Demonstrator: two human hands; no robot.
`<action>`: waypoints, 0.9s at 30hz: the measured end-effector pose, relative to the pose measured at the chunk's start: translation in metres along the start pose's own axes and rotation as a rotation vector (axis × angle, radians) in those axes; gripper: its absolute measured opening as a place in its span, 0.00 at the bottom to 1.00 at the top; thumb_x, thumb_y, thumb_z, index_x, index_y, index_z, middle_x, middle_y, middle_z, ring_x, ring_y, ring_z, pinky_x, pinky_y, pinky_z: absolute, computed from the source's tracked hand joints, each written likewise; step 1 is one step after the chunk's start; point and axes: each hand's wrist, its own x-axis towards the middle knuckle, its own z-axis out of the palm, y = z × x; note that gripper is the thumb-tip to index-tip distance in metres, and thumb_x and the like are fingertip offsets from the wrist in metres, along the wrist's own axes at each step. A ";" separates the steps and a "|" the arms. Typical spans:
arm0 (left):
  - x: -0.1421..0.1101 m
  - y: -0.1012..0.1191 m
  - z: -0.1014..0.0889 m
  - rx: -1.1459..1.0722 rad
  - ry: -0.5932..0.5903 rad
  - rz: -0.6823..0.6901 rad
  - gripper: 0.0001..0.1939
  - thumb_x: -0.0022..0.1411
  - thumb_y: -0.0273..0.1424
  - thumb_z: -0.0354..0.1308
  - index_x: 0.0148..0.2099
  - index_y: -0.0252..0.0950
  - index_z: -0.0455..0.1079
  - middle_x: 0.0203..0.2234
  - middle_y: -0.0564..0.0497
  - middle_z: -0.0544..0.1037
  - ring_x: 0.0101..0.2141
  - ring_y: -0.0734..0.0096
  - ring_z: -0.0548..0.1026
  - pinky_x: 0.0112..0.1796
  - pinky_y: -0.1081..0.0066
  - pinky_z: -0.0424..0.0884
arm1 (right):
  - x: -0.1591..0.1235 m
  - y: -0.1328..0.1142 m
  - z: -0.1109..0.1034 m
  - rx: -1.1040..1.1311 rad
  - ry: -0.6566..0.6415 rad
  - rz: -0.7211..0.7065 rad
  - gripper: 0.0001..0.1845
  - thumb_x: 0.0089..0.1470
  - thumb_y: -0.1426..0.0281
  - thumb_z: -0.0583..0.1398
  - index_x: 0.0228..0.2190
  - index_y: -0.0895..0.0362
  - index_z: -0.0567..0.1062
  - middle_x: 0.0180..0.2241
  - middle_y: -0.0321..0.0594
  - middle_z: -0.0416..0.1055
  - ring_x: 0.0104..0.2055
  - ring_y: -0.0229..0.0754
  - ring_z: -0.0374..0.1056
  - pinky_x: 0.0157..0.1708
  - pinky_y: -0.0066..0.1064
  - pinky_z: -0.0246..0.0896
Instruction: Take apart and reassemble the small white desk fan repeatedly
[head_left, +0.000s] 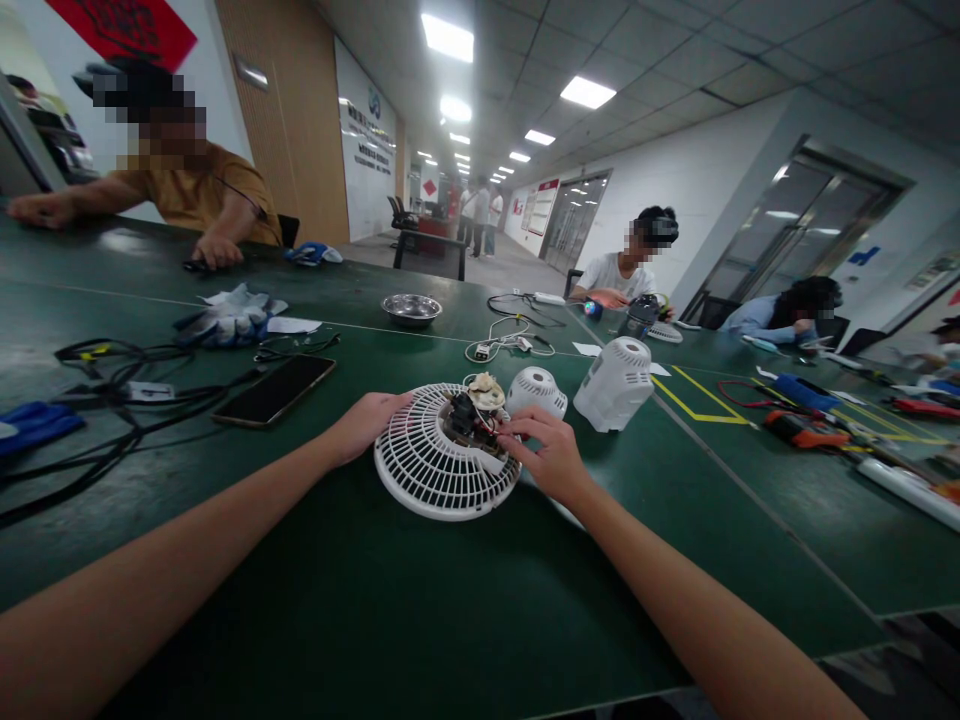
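A round white fan grille (427,470) lies tilted on the green table, its dark motor (466,418) and some thin wires exposed at the hub. My left hand (367,425) holds the grille's left rim, fingers closed on its edge. At the motor's right side, my right hand (551,450) has its thumb and fingers pinched together among the wires; what exactly they hold is too small to make out. Just behind the grille stand a small rounded white housing (537,392) and a taller white housing (616,385). A pale part under my right hand is mostly hidden.
Left are a phone (276,390), black cables (135,400) and gloves (229,318). A metal bowl (411,310) and a white cable (510,345) lie farther back. Right, there is an orange-and-black tool (806,430). Several people sit around the table.
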 end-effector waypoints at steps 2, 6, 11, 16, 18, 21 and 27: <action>-0.001 0.001 0.000 0.001 -0.004 -0.008 0.23 0.56 0.48 0.64 0.43 0.32 0.77 0.36 0.42 0.82 0.34 0.60 0.79 0.37 0.62 0.72 | 0.000 -0.001 0.000 -0.002 -0.003 0.012 0.07 0.59 0.64 0.62 0.36 0.51 0.81 0.36 0.41 0.74 0.38 0.43 0.70 0.43 0.40 0.67; -0.004 0.004 0.002 0.008 -0.003 -0.009 0.23 0.56 0.48 0.64 0.43 0.32 0.77 0.35 0.43 0.82 0.33 0.60 0.79 0.36 0.63 0.72 | 0.001 -0.002 0.000 -0.018 -0.014 0.012 0.08 0.60 0.64 0.61 0.36 0.51 0.80 0.36 0.41 0.73 0.38 0.43 0.70 0.43 0.40 0.67; -0.004 0.006 0.002 0.008 0.008 -0.024 0.24 0.55 0.48 0.65 0.42 0.31 0.77 0.32 0.43 0.82 0.32 0.61 0.79 0.35 0.63 0.72 | 0.001 -0.002 0.000 -0.043 -0.040 0.008 0.08 0.61 0.64 0.60 0.35 0.52 0.79 0.37 0.42 0.72 0.39 0.44 0.69 0.43 0.39 0.66; -0.006 0.008 0.005 0.019 0.007 0.002 0.24 0.54 0.48 0.65 0.42 0.31 0.78 0.32 0.43 0.83 0.32 0.60 0.79 0.35 0.64 0.72 | 0.000 -0.002 0.001 -0.046 -0.030 0.007 0.07 0.61 0.64 0.59 0.34 0.53 0.77 0.37 0.42 0.72 0.39 0.44 0.69 0.43 0.39 0.65; -0.007 0.009 0.006 0.027 0.012 0.003 0.24 0.54 0.48 0.65 0.41 0.31 0.78 0.32 0.43 0.83 0.32 0.60 0.79 0.35 0.64 0.72 | 0.000 -0.002 0.001 -0.045 -0.024 0.011 0.07 0.61 0.65 0.59 0.34 0.53 0.76 0.37 0.42 0.72 0.39 0.44 0.69 0.43 0.39 0.65; -0.009 0.010 0.007 0.035 0.014 0.006 0.23 0.55 0.48 0.64 0.39 0.31 0.78 0.31 0.44 0.82 0.31 0.61 0.79 0.34 0.64 0.71 | 0.000 -0.001 0.001 -0.058 -0.021 0.018 0.07 0.61 0.65 0.59 0.34 0.53 0.76 0.36 0.41 0.73 0.38 0.44 0.69 0.43 0.39 0.65; -0.006 0.007 0.006 0.030 0.023 0.013 0.23 0.54 0.48 0.65 0.39 0.32 0.78 0.30 0.45 0.82 0.31 0.62 0.78 0.33 0.65 0.71 | 0.000 0.000 0.002 -0.065 -0.013 0.013 0.07 0.61 0.65 0.59 0.34 0.53 0.76 0.37 0.42 0.73 0.39 0.44 0.69 0.43 0.39 0.65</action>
